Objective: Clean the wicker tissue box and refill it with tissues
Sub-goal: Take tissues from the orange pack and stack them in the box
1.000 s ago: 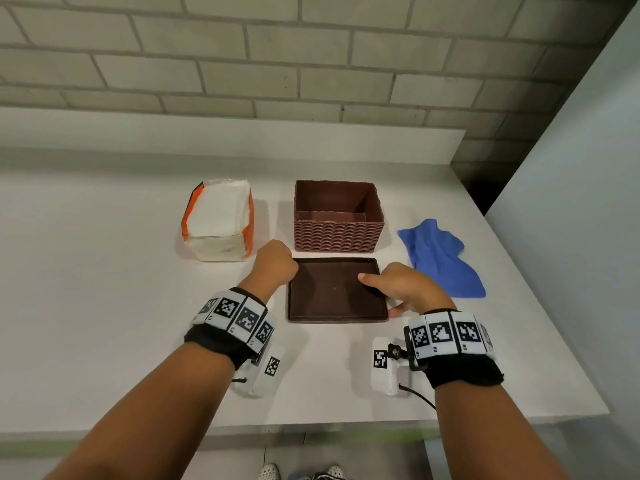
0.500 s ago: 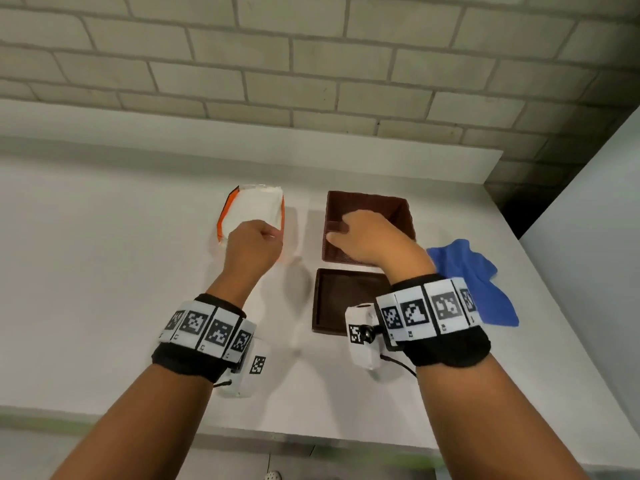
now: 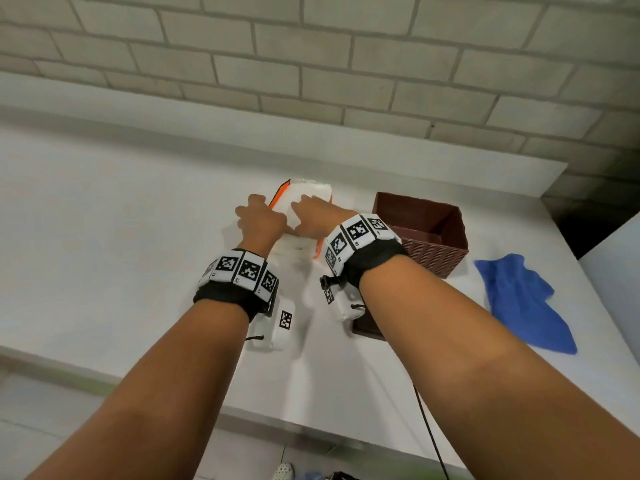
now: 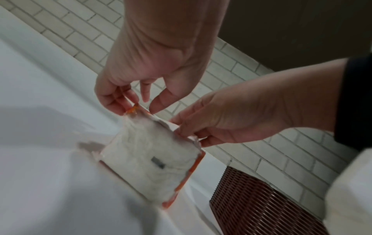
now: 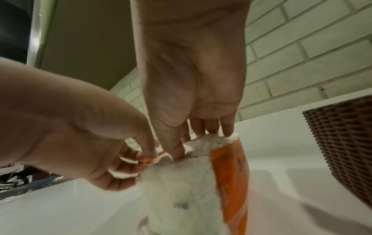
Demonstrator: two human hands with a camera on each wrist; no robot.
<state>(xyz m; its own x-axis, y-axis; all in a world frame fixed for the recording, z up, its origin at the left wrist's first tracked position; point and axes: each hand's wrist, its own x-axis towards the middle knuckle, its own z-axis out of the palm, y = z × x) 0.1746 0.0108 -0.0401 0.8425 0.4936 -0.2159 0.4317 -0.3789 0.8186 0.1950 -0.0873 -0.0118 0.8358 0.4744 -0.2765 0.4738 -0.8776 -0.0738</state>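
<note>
The tissue pack (image 3: 306, 192), white with orange sides, stands on the white table left of the brown wicker box (image 3: 422, 233), which is open and uncovered. My left hand (image 3: 258, 216) pinches the orange wrapper edge at the pack's top left (image 4: 131, 109). My right hand (image 3: 304, 211) has its thumb and fingers at the pack's open top (image 5: 201, 143), curled over the wrapper edge and the tissues. The pack (image 4: 153, 162) is torn open at the top. The brown lid (image 3: 367, 329) lies nearer me, mostly hidden under my right forearm.
A crumpled blue cloth (image 3: 526, 306) lies on the table to the right of the wicker box. A raised white ledge (image 3: 311, 133) and a brick wall run along the back. The table's front edge is close to my elbows.
Both hands left the lid and moved forward and left to the tissue pack; the right hand passed over the wicker box on the way. Both now hold the pack's top.
</note>
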